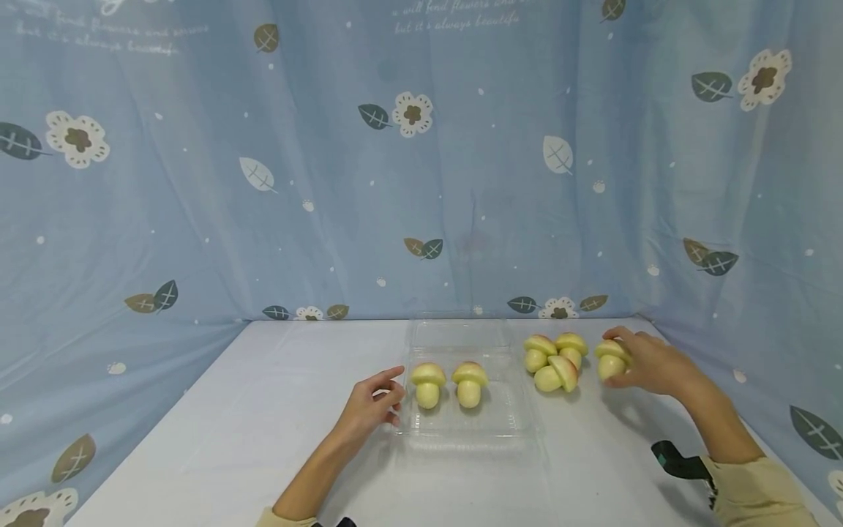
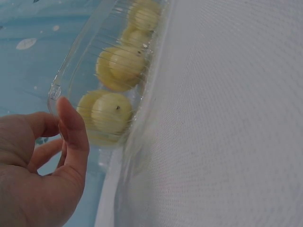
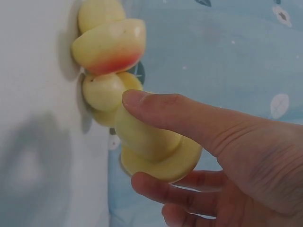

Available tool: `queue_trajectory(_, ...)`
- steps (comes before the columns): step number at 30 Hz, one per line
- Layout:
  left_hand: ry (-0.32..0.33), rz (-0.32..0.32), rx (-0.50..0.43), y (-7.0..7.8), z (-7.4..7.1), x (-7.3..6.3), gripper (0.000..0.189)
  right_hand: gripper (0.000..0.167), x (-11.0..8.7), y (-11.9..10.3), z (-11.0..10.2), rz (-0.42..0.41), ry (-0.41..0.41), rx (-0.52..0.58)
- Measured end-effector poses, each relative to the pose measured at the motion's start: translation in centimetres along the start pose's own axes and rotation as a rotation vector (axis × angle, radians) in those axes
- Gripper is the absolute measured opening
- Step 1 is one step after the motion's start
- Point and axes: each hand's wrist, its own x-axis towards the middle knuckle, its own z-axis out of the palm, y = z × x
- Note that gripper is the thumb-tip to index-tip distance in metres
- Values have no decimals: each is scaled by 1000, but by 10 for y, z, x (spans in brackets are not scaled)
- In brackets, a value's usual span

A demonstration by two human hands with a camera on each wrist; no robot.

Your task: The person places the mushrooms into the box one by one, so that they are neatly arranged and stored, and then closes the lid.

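Observation:
My right hand (image 1: 652, 362) grips a pale yellow-green mushroom (image 3: 151, 135) with a rounded cap, thumb on its stem and fingers at the cap's far side. Its shadow falls apart from it on the table. Two similar mushrooms, a left one (image 1: 428, 384) and a right one (image 1: 470, 384), lie side by side in a clear plastic container (image 1: 507, 421). At that container's left side is my left hand (image 1: 369, 410); in the left wrist view its thumb and fingertips pinch the rim near a corner (image 2: 54, 94).
Three more mushrooms lie clustered right of the container, one (image 1: 558, 375) tipped in front. The container's clear lid (image 1: 461, 335) stands open at the back. A white cloth (image 1: 263, 424) covers the table, and a blue patterned curtain (image 1: 329, 183) hangs behind and along the sides.

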Motion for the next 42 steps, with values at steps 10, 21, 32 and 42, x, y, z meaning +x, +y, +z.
queue_trajectory(10,5,4,-7,0,2,-1,50,83,-2,-14,-7,-37,46,13)
queue_trajectory(21,1,-1,3,0,1,0,49,85,-6,-39,-15,-65,63,-31)
queue_trajectory(32,-14,18,16,1,-1,2,48,78,-5,-55,-12,-114,91,12)
queue_trajectory(42,0,7,1,-1,-1,1,49,72,1,-81,-12,-131,54,36)
